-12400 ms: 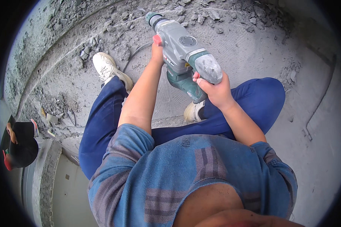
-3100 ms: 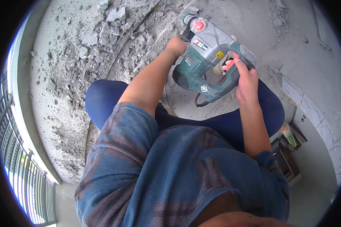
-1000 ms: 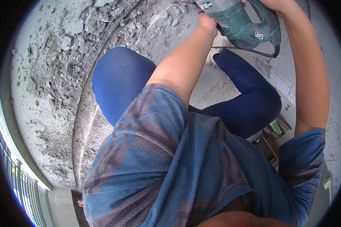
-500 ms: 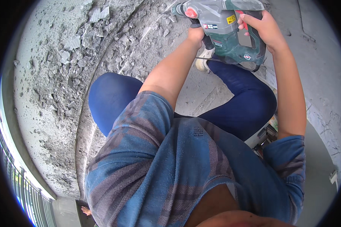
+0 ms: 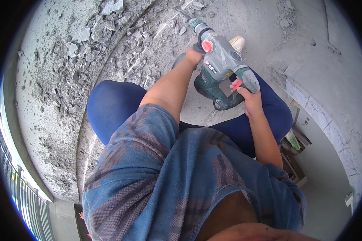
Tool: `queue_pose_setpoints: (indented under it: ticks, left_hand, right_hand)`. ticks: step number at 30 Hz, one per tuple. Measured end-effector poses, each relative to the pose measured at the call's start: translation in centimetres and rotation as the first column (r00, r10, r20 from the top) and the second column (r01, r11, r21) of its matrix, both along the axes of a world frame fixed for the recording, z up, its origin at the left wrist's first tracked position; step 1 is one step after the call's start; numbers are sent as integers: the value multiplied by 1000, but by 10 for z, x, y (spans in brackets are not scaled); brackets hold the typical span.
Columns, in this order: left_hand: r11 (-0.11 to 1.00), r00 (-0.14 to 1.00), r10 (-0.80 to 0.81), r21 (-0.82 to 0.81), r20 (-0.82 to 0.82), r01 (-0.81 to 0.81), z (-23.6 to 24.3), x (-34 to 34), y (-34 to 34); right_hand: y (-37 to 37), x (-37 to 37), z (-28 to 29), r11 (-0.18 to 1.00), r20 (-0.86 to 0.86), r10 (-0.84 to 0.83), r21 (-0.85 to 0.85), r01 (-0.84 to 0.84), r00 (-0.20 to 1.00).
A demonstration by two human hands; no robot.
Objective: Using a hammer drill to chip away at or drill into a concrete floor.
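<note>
Both of my hands hold a grey and green rotary hammer (image 5: 223, 56) with a red knob. My left hand (image 5: 195, 56) is closed around its dark side handle, close behind the front collar. Around the rear handle, my right hand (image 5: 251, 100) is wrapped, its fingers by the red trigger (image 5: 237, 84). A chisel bit (image 5: 183, 13) sticks out of the collar, pointing up and left in the head view, toward the broken concrete floor. Whether its tip touches the floor I cannot tell. The tool slants over the floor between my bent legs.
Broken concrete rubble (image 5: 102, 32) covers the floor at the left and far left. My white shoe (image 5: 238, 44) lies just behind the tool. Green railings (image 5: 26, 201) stand at the lower left. Boxes and small items (image 5: 295, 140) lie beyond my right knee.
The rotary hammer's rear end has swung down toward me with my right hand, so the tool now slants. The collar has moved slightly right and down, and the chisel bit has come into view.
</note>
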State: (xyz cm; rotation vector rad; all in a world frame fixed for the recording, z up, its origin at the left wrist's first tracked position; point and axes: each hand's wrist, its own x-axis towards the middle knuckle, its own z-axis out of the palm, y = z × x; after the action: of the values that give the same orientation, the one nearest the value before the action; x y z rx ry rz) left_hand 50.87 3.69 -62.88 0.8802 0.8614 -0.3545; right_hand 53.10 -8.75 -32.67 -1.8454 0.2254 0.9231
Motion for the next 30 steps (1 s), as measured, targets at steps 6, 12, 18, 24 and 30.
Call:
queue_pose_setpoints:
  ticks: [6,12,18,24,30]
  left_hand:
    - [904,965,260,-340,-44,-259,85,35,12]
    - [669,830,555,-567,-47,-480,144,63,4]
    - [429,674,738,-757,-20,-492,116,85,17]
    - [326,622,779,-795,-80,-511,140,101,26]
    - [440,578,816,-674,25,-593,150,108,26]
  right_hand:
    - [26,38,34,988,168,144,-73,-134,975]
    - [100,103,96,874,272,446,-338,-350,852]
    - [170,106,101,700,247,681,-495,-514,689]
    - [262,73,121,630,268,711,-654,-419,651]
    - [266,101,129,545,239,816,-621,-564,526]
